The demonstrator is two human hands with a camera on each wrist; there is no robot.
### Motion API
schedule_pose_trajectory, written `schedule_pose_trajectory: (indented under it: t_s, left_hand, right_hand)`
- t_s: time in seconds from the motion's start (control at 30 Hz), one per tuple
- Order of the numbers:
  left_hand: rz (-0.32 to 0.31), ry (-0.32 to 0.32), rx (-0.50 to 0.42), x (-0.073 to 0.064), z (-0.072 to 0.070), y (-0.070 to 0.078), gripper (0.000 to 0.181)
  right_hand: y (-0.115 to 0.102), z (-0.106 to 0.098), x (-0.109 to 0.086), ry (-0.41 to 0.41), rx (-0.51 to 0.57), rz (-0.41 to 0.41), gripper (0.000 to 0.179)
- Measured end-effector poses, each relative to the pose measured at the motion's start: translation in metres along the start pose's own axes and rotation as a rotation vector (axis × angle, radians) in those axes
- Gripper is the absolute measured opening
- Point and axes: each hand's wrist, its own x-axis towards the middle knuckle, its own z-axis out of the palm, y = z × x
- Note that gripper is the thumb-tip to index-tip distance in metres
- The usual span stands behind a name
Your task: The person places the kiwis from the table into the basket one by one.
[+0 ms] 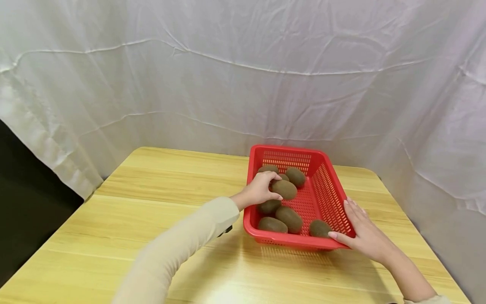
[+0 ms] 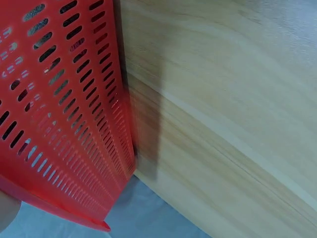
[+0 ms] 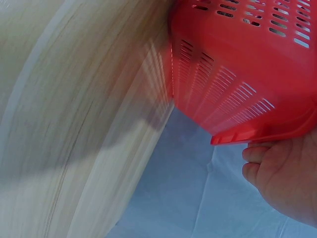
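A red plastic basket (image 1: pixel 248 228) with slotted walls stands on the wooden table, several brown kiwis inside it. Reaching over its left side, my left hand (image 1: pixel 261 188) holds a kiwi (image 1: pixel 285 190) between thumb and fingers, above other kiwis. My right hand (image 1: pixel 366 236) grips the near right corner, thumb over the rim and fingers along the outside. One kiwi (image 1: pixel 319 228) lies by that thumb, and two more sit at the near left. In the left wrist view the basket wall (image 2: pixel 74 106) hides the held kiwi. The right wrist view shows my right hand (image 3: pixel 290 173) under the rim.
The pale wooden table (image 1: pixel 152 202) extends left of the basket and in front of it. A white cloth (image 1: pixel 228 76) hangs behind the table and along the sides. Something black (image 1: pixel 30 202) shows beyond the left edge.
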Motion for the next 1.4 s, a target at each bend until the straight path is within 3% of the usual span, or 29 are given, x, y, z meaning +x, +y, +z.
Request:
schedule_pose_trajectory:
  t_s: [0.4,0.73,1.13,1.27,1.4]
  left_hand:
    - [0.035,-0.095,0.098,0.009,0.015,0.01,0.045]
    - [0.014,-0.172,0.256,0.01,0.025,0.017,0.048]
    - [0.053,-0.125,0.206,0.004,0.019,0.013,0.039]
    - [0.062,-0.072,0.142,-0.002,0.01,0.012,0.038]
    - [0.076,0.006,0.134,-0.009,0.0,0.01,0.038]
  right_hand:
    - [0.001,0.002,-0.003,0.016,-0.004,-0.016,0.097]
    - [0.001,0.002,-0.003,0.017,-0.002,-0.015,0.097]
    - [0.001,0.003,-0.002,0.012,0.017,-0.008,0.099]
    - [0.001,0.003,-0.002,0.005,0.025,-0.005,0.099]
    - [0.003,0.002,-0.002,0.008,0.017,-0.007,0.098]
